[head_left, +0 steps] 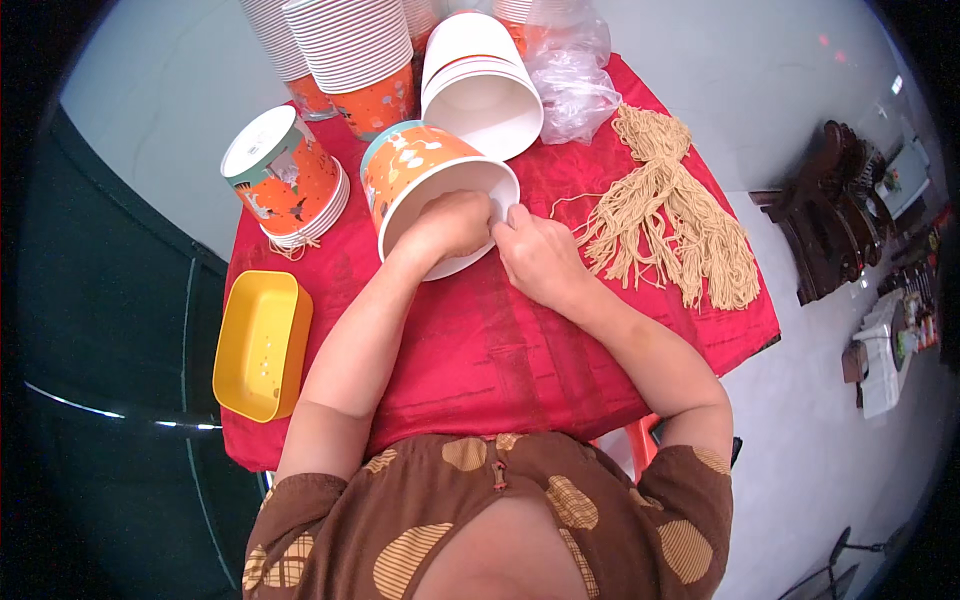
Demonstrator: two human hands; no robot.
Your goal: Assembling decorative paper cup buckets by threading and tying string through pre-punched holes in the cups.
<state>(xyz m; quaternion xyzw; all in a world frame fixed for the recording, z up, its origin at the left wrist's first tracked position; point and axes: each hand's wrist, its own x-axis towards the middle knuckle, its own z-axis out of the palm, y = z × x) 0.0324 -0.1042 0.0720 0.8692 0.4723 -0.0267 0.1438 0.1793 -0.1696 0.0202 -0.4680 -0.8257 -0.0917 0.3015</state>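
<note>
An orange and green paper bucket (425, 160) with a white inside lies tilted on the table, its mouth toward me. My left hand (460, 222) reaches into the mouth, fingers curled near the right wall; what they pinch is hidden. At the right edge of the rim, my right hand (540, 255) is closed with thumb and fingers on the bucket's edge, close to the left fingertips. A bundle of tan cords (670, 215), tied near its top, is spread to the right. One loose cord (575, 200) curls from it toward the bucket.
A red cloth (480, 370) covers the table. Tall stacks of paper buckets (355, 70), white-mouthed buckets (490, 105) and a clear plastic bag (575, 90) stand at the back. Left are an upside-down bucket stack (285, 180) and a yellow tub (262, 345). Dark wooden chairs (830, 210) stand far right.
</note>
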